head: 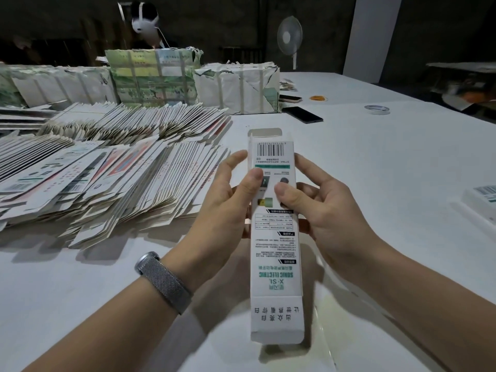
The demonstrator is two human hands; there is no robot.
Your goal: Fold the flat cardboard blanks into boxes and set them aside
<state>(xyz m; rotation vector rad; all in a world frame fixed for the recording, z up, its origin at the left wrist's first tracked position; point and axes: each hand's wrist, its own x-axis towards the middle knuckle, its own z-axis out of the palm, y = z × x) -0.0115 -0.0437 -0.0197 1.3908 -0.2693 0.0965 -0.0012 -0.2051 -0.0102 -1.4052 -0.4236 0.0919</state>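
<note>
Many flat blanks fanned left of left hand. Left hand grips box from left, thumb on printed face. Box long axis runs away from person, barcode end far. Right hand grips opposite side.

Your hands, left and right, hold the box above the bench. Left of the box lie fanned blanks; behind them stand wrapped bundles; a phone lies beyond, right.
</note>
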